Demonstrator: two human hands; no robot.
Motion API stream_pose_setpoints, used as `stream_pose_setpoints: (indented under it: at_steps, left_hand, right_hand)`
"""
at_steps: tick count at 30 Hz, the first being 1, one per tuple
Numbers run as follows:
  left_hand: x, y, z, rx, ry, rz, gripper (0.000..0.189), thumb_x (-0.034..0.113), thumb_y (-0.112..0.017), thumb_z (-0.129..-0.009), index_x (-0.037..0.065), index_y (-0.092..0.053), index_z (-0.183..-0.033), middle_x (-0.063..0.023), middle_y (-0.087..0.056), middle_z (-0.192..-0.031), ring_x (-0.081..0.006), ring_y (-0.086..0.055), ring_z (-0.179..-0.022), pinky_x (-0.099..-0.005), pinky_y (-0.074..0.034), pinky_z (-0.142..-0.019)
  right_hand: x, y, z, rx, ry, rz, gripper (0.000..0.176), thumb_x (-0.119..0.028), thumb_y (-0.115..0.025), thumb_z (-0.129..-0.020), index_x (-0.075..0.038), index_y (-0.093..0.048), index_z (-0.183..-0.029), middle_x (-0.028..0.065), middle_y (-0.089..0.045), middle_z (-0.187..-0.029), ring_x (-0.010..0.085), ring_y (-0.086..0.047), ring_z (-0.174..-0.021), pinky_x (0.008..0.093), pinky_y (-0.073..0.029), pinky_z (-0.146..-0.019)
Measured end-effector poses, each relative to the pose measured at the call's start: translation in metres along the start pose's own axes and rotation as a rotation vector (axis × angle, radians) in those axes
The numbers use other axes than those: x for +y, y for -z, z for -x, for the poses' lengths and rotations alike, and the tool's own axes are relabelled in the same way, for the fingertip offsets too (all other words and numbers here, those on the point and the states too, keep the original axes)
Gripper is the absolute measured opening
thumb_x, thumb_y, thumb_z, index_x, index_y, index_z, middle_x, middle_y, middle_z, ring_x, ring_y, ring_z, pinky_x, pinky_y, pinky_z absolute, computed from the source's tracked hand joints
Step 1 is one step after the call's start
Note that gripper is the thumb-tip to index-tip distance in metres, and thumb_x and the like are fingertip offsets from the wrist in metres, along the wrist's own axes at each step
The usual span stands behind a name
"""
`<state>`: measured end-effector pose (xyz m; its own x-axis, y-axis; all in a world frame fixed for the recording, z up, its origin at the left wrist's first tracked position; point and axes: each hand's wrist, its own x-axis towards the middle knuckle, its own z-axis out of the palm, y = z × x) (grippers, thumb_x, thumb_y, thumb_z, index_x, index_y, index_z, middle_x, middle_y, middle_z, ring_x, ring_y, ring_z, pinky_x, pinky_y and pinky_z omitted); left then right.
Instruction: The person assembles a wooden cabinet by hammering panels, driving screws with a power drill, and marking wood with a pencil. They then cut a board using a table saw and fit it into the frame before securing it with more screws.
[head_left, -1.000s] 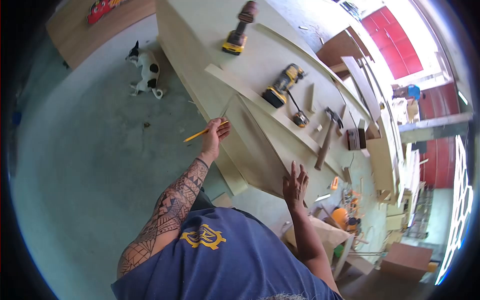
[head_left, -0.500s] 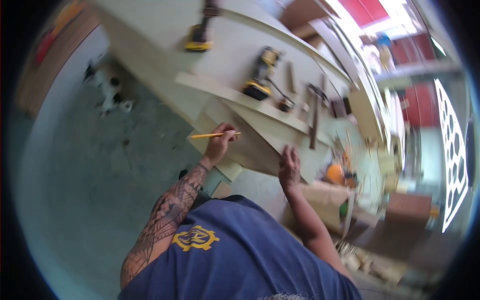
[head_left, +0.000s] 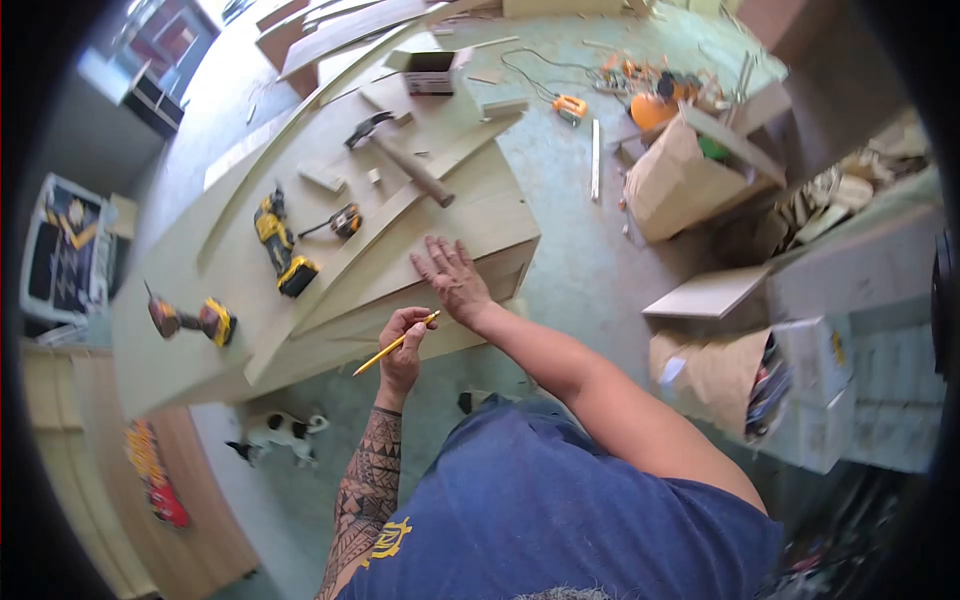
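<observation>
My left hand (head_left: 402, 345), at the end of the tattooed arm, is closed around a yellow pencil (head_left: 380, 357), whose tip points down and left. It is just off the near edge of a pale wooden panel (head_left: 480, 235). On that panel my right hand (head_left: 452, 282) lies palm down with its fingers spread, holding nothing. A hammer (head_left: 415, 172) rests beyond my right hand, its handle end across a long wooden strip (head_left: 360, 240). A yellow and black drill (head_left: 278, 240) and a small yellow tool (head_left: 345, 220) lie behind the strip.
Another power tool (head_left: 195, 320) stands at the worktop's left. A small box (head_left: 430, 75) sits at its far end. A black and white dog (head_left: 280, 435) is on the floor at lower left. Paper bags (head_left: 680, 180) and an orange tool (head_left: 570, 108) are on the right.
The view has swung round to the right. My right hand now lies flatter on the panel, while the pencil in my left hand slants downward instead of lying nearly level.
</observation>
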<state>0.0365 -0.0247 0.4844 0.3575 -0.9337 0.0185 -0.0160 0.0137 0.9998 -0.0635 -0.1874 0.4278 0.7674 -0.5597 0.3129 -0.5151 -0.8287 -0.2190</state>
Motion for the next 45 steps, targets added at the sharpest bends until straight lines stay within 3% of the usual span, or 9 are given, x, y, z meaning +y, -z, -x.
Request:
stream_pose_setpoints:
  at_steps: [11, 16, 26, 31, 33, 39, 41, 43, 45]
  left_hand:
    - [0.015, -0.069, 0.031, -0.036, 0.165, -0.205, 0.022, 0.007, -0.053, -0.102, -0.004, -0.062, -0.119, -0.0111, -0.070, -0.109, -0.0167, -0.068, -0.102, -0.0330, -0.055, -0.098]
    - [0.009, -0.050, 0.060, 0.210, 0.237, 0.027, 0.023, 0.009, -0.051, -0.102, -0.003, -0.059, -0.121, -0.0130, -0.068, -0.112, -0.0211, -0.071, -0.104, -0.0378, -0.059, -0.097]
    - [-0.010, -0.004, 0.097, 0.317, 0.286, 0.028, 0.022, 0.009, -0.052, -0.101, -0.003, -0.059, -0.118, -0.0125, -0.068, -0.110, -0.0202, -0.070, -0.102, -0.0362, -0.059, -0.094]
    - [0.023, -0.019, 0.047, 0.091, 0.096, -0.161, 0.018, 0.006, -0.053, -0.100, -0.002, -0.059, -0.116, -0.0118, -0.069, -0.107, -0.0176, -0.067, -0.099, -0.0333, -0.055, -0.094]
    - [0.038, -0.031, 0.012, -0.133, -0.082, -0.355, 0.017, 0.003, -0.054, -0.099, -0.002, -0.058, -0.115, -0.0113, -0.069, -0.107, -0.0172, -0.066, -0.099, -0.0311, -0.053, -0.093]
    - [0.088, -0.108, -0.113, -0.498, 0.011, -0.568, 0.013, 0.003, -0.063, -0.095, -0.002, -0.062, -0.108, -0.0090, -0.071, -0.103, -0.0149, -0.068, -0.095, -0.0290, -0.054, -0.088]
    - [0.093, -0.134, -0.155, -0.532, 0.071, -0.742, 0.012, 0.003, -0.064, -0.094, -0.002, -0.063, -0.104, -0.0090, -0.072, -0.098, -0.0146, -0.070, -0.090, -0.0284, -0.055, -0.083]
    - [0.096, -0.172, -0.184, -0.614, -0.044, -0.976, 0.012, 0.009, -0.066, -0.089, -0.002, -0.065, -0.093, -0.0084, -0.072, -0.079, -0.0133, -0.071, -0.077, -0.0293, -0.055, -0.072]
    - [0.102, -0.213, -0.200, -0.754, -0.009, -1.205, 0.012, 0.009, -0.063, -0.093, -0.003, -0.063, -0.094, -0.0100, -0.072, -0.085, -0.0157, -0.071, -0.082, -0.0302, -0.056, -0.076]
  right_hand:
    - [0.005, -0.027, 0.006, 0.129, -0.002, -0.058, 0.062, -0.022, -0.042, -0.102, -0.018, -0.030, -0.163, 0.0171, -0.024, -0.168, 0.0339, -0.022, -0.156, 0.0497, -0.015, -0.129]
    - [0.004, -0.020, 0.007, 0.043, 0.007, -0.056, 0.065, -0.021, -0.042, -0.102, -0.017, -0.024, -0.164, 0.0173, -0.021, -0.169, 0.0344, -0.019, -0.157, 0.0513, -0.011, -0.129]
    - [-0.006, -0.022, 0.011, 0.063, -0.059, 0.073, 0.068, -0.021, -0.040, -0.103, -0.018, -0.015, -0.166, 0.0177, -0.012, -0.171, 0.0350, -0.009, -0.159, 0.0556, 0.000, -0.129]
    - [-0.010, -0.033, 0.008, 0.067, -0.100, 0.105, 0.065, -0.022, -0.040, -0.104, -0.018, -0.018, -0.165, 0.0183, -0.016, -0.170, 0.0352, -0.010, -0.159, 0.0558, 0.000, -0.129]
    - [-0.012, -0.039, 0.007, 0.114, -0.103, 0.101, 0.064, -0.024, -0.040, -0.103, -0.017, -0.020, -0.164, 0.0190, -0.017, -0.169, 0.0363, -0.010, -0.159, 0.0561, -0.001, -0.129]
    - [-0.020, -0.052, 0.002, 0.112, -0.159, -0.003, 0.062, -0.028, -0.040, -0.103, -0.013, -0.026, -0.162, 0.0156, -0.026, -0.166, 0.0345, -0.015, -0.158, 0.0505, -0.007, -0.131]
    - [-0.021, -0.058, 0.000, 0.129, -0.123, -0.066, 0.061, -0.027, -0.040, -0.102, -0.011, -0.028, -0.160, 0.0147, -0.028, -0.165, 0.0340, -0.021, -0.156, 0.0484, -0.010, -0.131]
    - [-0.016, -0.048, 0.005, 0.131, -0.120, -0.037, 0.059, -0.024, -0.039, -0.103, -0.011, -0.028, -0.160, 0.0149, -0.029, -0.165, 0.0343, -0.023, -0.154, 0.0482, -0.012, -0.131]
    - [-0.022, -0.059, -0.002, 0.165, -0.186, 0.071, 0.057, -0.022, -0.037, -0.103, -0.011, -0.029, -0.159, 0.0153, -0.028, -0.165, 0.0357, -0.022, -0.155, 0.0473, -0.013, -0.130]
